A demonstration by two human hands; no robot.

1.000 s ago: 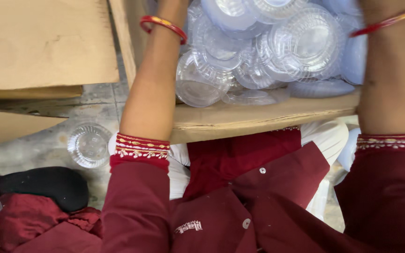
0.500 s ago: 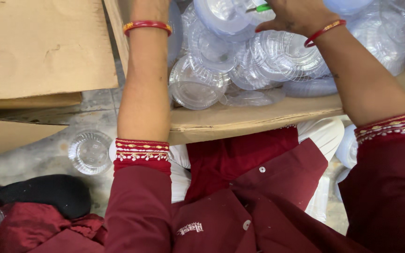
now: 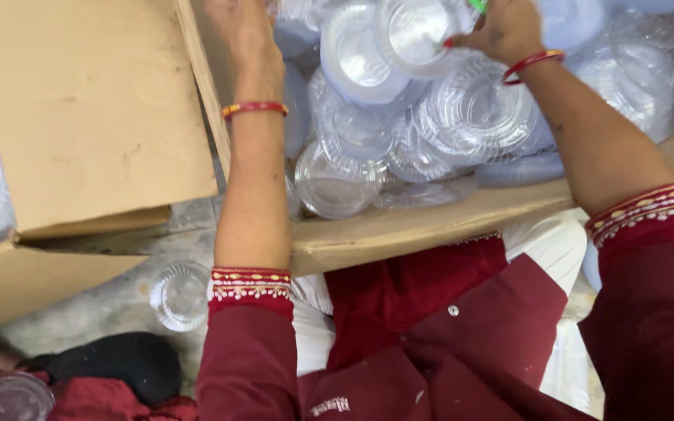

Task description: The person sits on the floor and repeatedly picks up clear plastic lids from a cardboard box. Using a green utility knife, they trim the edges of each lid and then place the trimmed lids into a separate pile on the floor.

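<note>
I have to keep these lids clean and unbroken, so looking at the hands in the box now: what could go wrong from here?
1. The right hand pinches one clear round lid at its rim above the loose pile of lids; a slip could drop it.
2. The left hand presses against the cardboard box wall, which might tip.
3. A clear lid lies on the floor, possibly getting dirty or stepped on.

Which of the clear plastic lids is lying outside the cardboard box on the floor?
The clear round lid on the grey floor, just left of the left forearm's embroidered cuff. The other lids are piled inside the cardboard box.
</note>
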